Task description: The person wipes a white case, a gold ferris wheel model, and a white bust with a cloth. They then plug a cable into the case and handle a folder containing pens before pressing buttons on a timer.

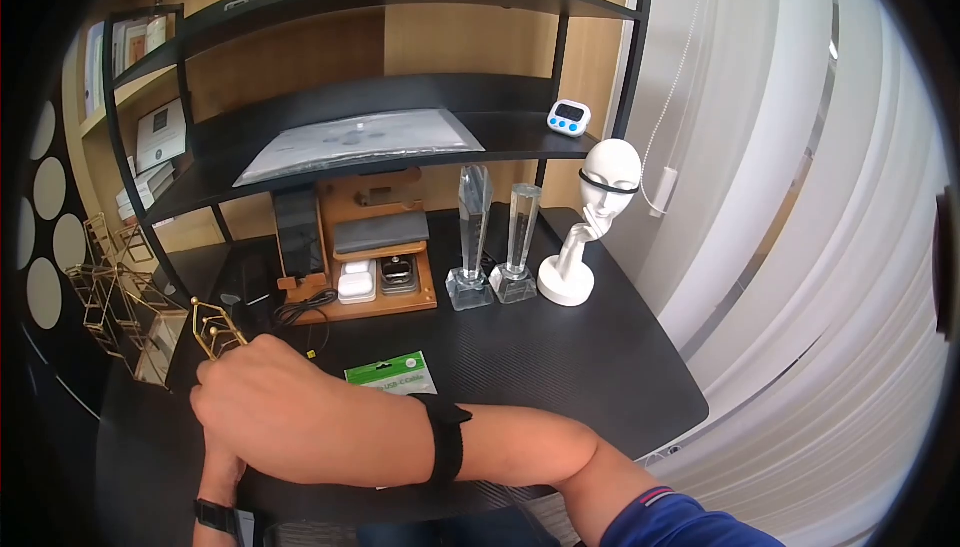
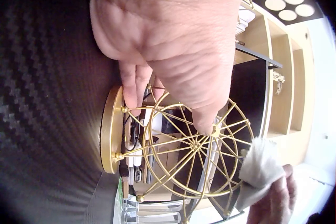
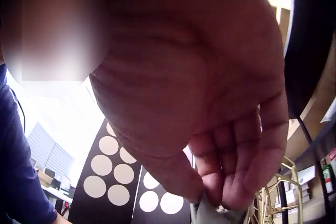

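A gold wire Ferris wheel model (image 2: 197, 148) on a round base (image 2: 108, 129) stands at the near left of the black desk. My left hand (image 2: 168, 40) holds it, thumb at the hub and fingers down by the base; in the head view that hand is mostly hidden behind the right forearm. Crossing over from the right, my right hand (image 1: 265, 397) pinches a whitish cloth (image 2: 260, 166) against the wheel's outer rim. In the right wrist view the cloth (image 3: 215, 214) sits between thumb and fingertips, with gold wires (image 3: 286, 192) beside it.
A green-and-white cable packet (image 1: 390, 374) lies partly under the right arm. Behind it are a wooden organizer (image 1: 375, 302), two crystal trophies (image 1: 472, 237) and a white head sculpture (image 1: 610, 172). A black shelf (image 1: 510, 132) spans above, holding a timer (image 1: 569, 118). Gold geometric frames (image 1: 115, 297) stand left.
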A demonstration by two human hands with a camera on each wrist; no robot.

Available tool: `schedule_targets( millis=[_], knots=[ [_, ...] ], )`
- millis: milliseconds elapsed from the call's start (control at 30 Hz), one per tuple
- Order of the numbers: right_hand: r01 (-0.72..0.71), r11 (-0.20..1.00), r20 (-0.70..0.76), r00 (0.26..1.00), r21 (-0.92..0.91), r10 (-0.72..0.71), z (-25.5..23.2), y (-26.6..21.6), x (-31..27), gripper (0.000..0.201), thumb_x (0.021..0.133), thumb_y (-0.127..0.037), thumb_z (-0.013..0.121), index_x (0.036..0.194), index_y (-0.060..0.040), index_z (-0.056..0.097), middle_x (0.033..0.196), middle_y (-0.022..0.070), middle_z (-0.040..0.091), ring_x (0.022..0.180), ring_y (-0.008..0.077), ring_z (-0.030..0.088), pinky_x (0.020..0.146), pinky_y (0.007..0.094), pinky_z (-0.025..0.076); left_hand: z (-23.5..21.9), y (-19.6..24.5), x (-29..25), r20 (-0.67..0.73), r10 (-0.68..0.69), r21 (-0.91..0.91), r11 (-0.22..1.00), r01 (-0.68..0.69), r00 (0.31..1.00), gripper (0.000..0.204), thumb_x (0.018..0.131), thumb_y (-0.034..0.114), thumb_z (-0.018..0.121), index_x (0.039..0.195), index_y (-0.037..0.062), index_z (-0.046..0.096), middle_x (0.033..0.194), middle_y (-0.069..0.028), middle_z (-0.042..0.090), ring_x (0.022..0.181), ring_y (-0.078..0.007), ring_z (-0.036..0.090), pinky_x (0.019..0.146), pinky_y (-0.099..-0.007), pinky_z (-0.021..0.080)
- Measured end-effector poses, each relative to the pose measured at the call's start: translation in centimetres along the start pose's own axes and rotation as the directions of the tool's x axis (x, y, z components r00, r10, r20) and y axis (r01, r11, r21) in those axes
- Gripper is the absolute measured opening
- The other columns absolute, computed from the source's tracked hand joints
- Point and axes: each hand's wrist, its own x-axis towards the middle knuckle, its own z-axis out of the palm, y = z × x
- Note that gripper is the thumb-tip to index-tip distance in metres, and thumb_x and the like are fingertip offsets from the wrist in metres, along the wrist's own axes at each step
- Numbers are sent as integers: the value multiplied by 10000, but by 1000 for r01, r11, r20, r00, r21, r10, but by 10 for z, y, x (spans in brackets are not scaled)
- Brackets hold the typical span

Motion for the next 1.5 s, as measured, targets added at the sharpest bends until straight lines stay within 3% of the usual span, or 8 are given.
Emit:
schedule_targets(
  millis=[167,333,400,467,567,667,1000,1500],
  knots=[
    [7,1000,-39,999,3,-7,-7,6,-3,185,716,-91,774,844,30,717,855,172,707,796,346,747,662,433,581,6,1,-3,-13,-83,-47,996,82,996,638,1115,319,596,1645,63,348,1587,-110,512,1446,-234,523,1180,-372,442],
    [-8,999,-144,990,-52,1,-21,13,-3,208,709,-96,778,856,39,722,857,178,708,805,349,752,651,430,581,43,22,-4,45,90,69,993,-93,995,696,1031,201,745,1609,44,389,1569,-85,525,1449,-221,519,1173,-366,454],
    [-114,988,-39,993,-104,110,-25,20,-2,241,704,-102,791,878,48,718,874,182,709,818,352,755,663,428,583,61,34,-5,-9,106,28,994,-105,994,665,992,145,789,1556,38,453,1471,-66,594,1321,-183,596,1086,-343,499],
    [-128,983,-52,991,-134,122,-30,22,-6,234,704,-98,792,867,48,710,874,186,703,803,350,751,665,427,576,65,42,-4,126,97,90,990,-109,987,540,990,126,781,1465,35,540,1293,-35,677,1119,-124,642,946,-290,520],
    [-227,927,-253,955,-298,153,-30,24,-10,166,698,-151,796,807,-29,767,831,164,724,792,290,765,668,368,571,67,41,-3,77,100,189,975,-114,992,449,978,114,789,1374,36,593,1119,0,705,923,-74,620,800,-236,494],
    [-335,856,-219,939,-393,267,-24,24,-5,161,717,-149,795,832,-40,776,849,138,724,804,262,767,661,342,566,65,41,-3,101,84,236,966,-106,991,422,967,106,794,1341,36,613,1086,2,709,867,-70,621,741,-224,495],
    [-349,813,-115,935,-467,336,-7,8,5,255,629,-183,861,842,-59,798,866,111,722,813,211,772,671,318,566,63,40,-4,83,68,221,972,-85,994,482,975,150,795,1395,22,596,1026,0,707,797,-71,617,699,-216,488],
    [-372,780,-304,921,-503,243,6,35,5,268,649,-180,834,854,-32,748,868,104,692,871,216,731,671,313,567,79,52,-9,62,112,166,979,-121,992,558,1028,313,745,1423,-22,537,867,8,612,699,-72,546,637,-215,434]
  ],
)
